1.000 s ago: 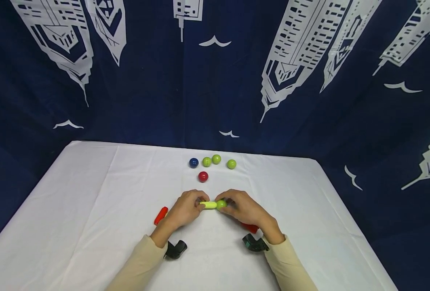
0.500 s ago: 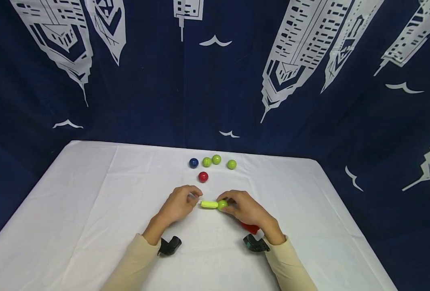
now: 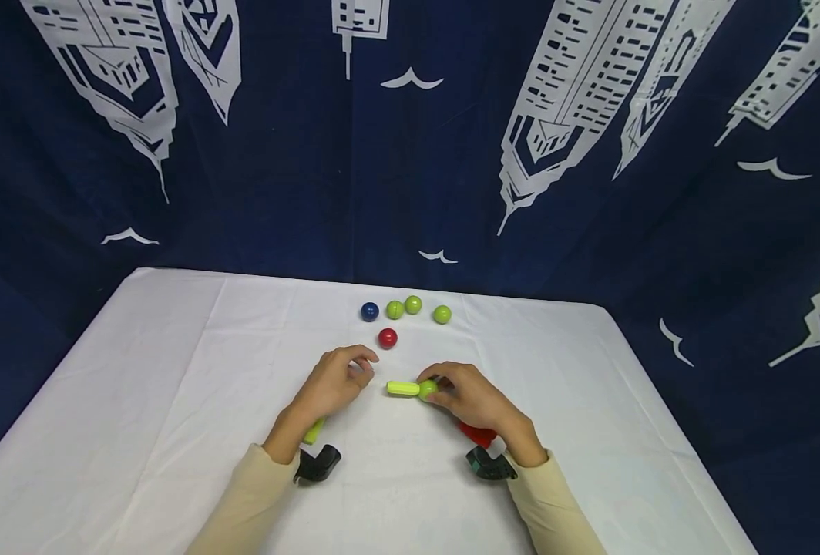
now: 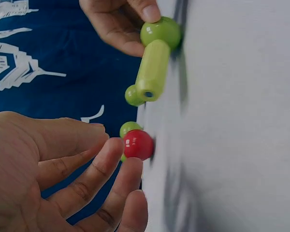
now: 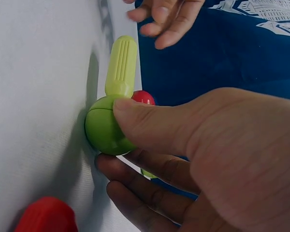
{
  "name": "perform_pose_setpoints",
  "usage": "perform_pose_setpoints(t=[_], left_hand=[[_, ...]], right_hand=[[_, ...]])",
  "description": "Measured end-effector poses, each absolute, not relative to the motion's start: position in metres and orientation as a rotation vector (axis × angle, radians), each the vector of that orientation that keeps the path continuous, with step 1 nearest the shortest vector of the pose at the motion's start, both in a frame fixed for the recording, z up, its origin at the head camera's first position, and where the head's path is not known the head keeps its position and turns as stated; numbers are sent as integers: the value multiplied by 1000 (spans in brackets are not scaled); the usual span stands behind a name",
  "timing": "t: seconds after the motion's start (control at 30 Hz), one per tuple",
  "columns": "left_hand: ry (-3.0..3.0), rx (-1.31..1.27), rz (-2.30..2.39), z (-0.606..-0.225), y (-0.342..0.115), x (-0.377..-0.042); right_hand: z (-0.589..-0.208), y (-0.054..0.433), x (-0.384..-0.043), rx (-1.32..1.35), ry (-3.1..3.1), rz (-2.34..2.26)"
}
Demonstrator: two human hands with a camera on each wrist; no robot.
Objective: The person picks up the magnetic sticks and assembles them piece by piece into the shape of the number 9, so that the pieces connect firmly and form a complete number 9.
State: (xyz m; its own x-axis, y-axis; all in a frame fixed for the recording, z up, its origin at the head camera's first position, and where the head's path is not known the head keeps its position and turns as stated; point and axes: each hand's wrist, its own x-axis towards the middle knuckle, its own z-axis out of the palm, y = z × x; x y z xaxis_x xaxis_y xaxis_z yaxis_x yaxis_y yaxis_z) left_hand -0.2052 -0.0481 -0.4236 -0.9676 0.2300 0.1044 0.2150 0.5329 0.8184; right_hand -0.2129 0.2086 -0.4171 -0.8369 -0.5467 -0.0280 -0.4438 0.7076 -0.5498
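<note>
Wrist cams: 2 black ones, left (image 3: 317, 463) and right (image 3: 491, 465), strapped by the sleeve cuffs.
Side pieces: a yellow-green piece (image 3: 314, 432) half under the left forearm, something red (image 3: 476, 433) by the right. Probably parked there to stay in easy reach.
Right hand (image 3: 468, 393): thumb and fingers clamped on a green ball (image 3: 427, 390). Makes sense to me, since a ball would roll otherwise, and that grip leaves the stick uncovered.
Yellow-green stick (image 3: 402, 388): mid-table, between the hands, 1 end up against the green ball. Long axis runs left to right, pretty much level; the free end, with a hole in it, points left. Can't tell if it's resting on the cloth or just above.
Left hand (image 3: 330, 385): holding nothing, fingers loosely bent and a bit apart, just off the free end.
Red ball (image 3: 387, 338): alone, beyond the hands.
Back row: 1 blue ball (image 3: 370, 311) plus 3 green ones (image 3: 413, 304), likely set far back to leave working room.
Backdrop (image 3: 410, 193): navy, white skyline, upside down lol.
</note>
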Motion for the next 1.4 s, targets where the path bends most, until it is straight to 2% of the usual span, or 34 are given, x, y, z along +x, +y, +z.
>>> perform_pose_setpoints(t=[0.2, 0.43, 0.8, 1.17, 1.4], left_hand=[[2701, 458, 1435, -412, -49, -218], [2590, 415, 1351, -402, -49, -242], [2507, 362, 1296, -423, -45, -275], [2304, 215, 1420, -429, -42, -283], [2305, 220, 1374, -431, -38, -288]], right_hand=[[-419, 209, -214, -806, 2719, -805], [-420, 212, -217, -751, 2709, -807], [-419, 217, -218, -758, 2701, -817], [-418, 215, -216, -746, 2684, -824], [-418, 214, -216, -728, 2688, -818]])
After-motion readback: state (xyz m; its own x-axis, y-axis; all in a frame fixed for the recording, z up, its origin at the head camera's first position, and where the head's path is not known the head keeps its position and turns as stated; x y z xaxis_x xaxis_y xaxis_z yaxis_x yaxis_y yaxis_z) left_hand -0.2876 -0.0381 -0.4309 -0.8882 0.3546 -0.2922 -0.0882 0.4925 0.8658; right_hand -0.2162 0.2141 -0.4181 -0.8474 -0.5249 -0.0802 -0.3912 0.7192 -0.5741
